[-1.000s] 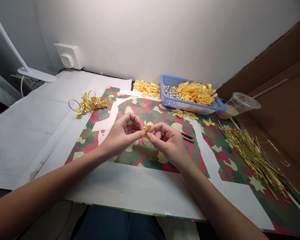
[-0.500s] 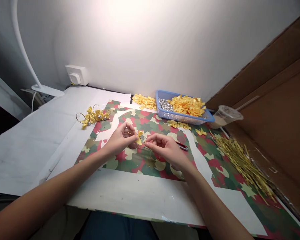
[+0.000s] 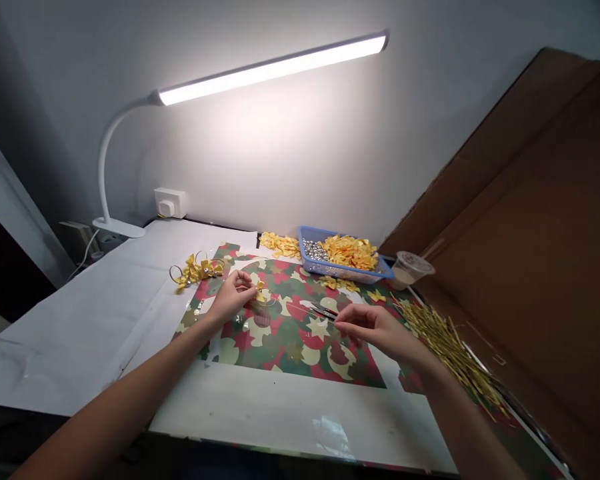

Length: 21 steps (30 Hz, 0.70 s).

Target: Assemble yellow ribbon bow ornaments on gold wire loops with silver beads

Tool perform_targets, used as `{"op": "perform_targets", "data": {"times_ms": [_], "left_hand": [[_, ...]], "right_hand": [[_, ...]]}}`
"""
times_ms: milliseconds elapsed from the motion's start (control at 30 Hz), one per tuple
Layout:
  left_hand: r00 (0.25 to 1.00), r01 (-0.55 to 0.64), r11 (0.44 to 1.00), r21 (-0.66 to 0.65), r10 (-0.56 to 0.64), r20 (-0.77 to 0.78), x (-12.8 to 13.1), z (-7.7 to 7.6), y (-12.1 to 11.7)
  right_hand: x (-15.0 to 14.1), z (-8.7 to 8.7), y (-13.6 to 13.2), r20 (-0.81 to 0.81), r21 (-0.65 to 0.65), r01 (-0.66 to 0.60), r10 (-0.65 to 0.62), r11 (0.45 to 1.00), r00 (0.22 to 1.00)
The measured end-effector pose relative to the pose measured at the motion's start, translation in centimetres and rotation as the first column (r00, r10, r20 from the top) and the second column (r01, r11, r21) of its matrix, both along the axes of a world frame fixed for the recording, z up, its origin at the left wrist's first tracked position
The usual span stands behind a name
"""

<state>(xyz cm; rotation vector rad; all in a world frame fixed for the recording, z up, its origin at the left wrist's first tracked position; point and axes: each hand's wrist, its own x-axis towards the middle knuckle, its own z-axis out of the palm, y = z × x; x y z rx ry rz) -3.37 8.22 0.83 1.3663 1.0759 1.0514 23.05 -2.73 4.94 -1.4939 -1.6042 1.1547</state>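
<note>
Satin bow (image 3: 260,291), small and yellow, is sitting at the fingertips of the left hand (image 3: 233,297), on the side facing the right hand (image 3: 375,328). Left hand is much nearer to it; right hand is hovering well apart, with patterned paper showing between them. Long axis of the bow is looking roughly front-to-back and slightly tilted, though it is too small to be sure. Its folded loops are showing bright yellow. A thin wire loop (image 3: 264,312) seems to be hanging just below it, faint and hard to make out.

Left hand is nearly closed, its curled fingers and thumb pinching the bow. Right hand is half open, with thumb and forefinger held close together and pointing left; I cannot tell whether they are holding anything fine. A slim metal hand tool (image 3: 325,312) is lying just past those fingertips, on the camouflage-and-star wrapping paper (image 3: 300,353).

Farther off, a gold bow cluster (image 3: 195,271) is resting to the left. A blue plastic basket (image 3: 340,275) is holding silver beads (image 3: 314,250) and loose yellow bows (image 3: 350,252). Gold strands (image 3: 445,350) are lying in a heap to the right.
</note>
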Motion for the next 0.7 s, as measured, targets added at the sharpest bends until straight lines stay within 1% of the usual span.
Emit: {"op": "perform_targets", "data": {"times_ms": [100, 167, 200, 267, 300, 367, 433, 467, 500, 600, 700], "left_hand": [[1.0, 0.028, 0.999, 0.029, -0.028, 0.004, -0.1, -0.4, 0.1], [0.998, 0.065, 0.997, 0.045, -0.065, -0.001, -0.1, -0.6, 0.0], [0.997, 0.083, 0.995, 0.055, -0.083, -0.002, -0.2, -0.7, 0.0], [0.993, 0.12, 0.99, 0.068, -0.12, -0.003, -0.2, -0.8, -0.1], [0.99, 0.138, 0.988, 0.074, -0.138, -0.002, -0.3, -0.8, -0.2], [0.985, 0.174, 0.981, 0.082, -0.174, -0.002, -0.3, -0.8, -0.4], [0.978, 0.21, 0.974, 0.083, -0.21, -0.009, -0.4, -0.9, -0.5], [0.974, 0.228, 0.971, 0.079, -0.227, -0.015, -0.4, -0.9, -0.5], [0.97, 0.242, 0.967, 0.075, -0.241, -0.022, -0.4, -1.0, -0.5], [0.961, 0.273, 0.961, 0.054, -0.27, -0.056, -0.6, -1.4, -0.3], [0.947, 0.308, 0.951, 0.021, -0.305, -0.105, -0.7, -1.6, 0.0]], "right_hand": [[0.5, 0.7, -0.7, 0.048, 0.053, 0.019, -0.022, 0.998, 0.999], [0.2, 1.7, -1.0, 0.106, 0.155, 0.066, -0.083, 0.986, 0.991], [0.0, 2.3, -1.2, 0.14, 0.227, 0.092, -0.126, 0.97, 0.982], [-0.9, 3.8, -1.2, 0.188, 0.39, 0.136, -0.224, 0.911, 0.956], [-1.5, 4.6, -1.2, 0.212, 0.474, 0.123, -0.248, 0.872, 0.945], [-2.7, 5.8, -0.8, 0.23, 0.61, 0.05, -0.238, 0.791, 0.944], [-4.0, 6.5, -0.2, 0.265, 0.691, -0.049, -0.191, 0.721, 0.945], [-4.7, 6.7, 0.1, 0.277, 0.731, -0.09, -0.174, 0.677, 0.945], [-5.3, 6.8, 0.5, 0.277, 0.746, -0.106, -0.162, 0.657, 0.947], [-7.1, 6.6, 1.4, 0.277, 0.769, -0.137, -0.131, 0.625, 0.952], [-8.4, 5.6, 2.1, 0.263, 0.778, -0.148, -0.103, 0.61, 0.959]]}}
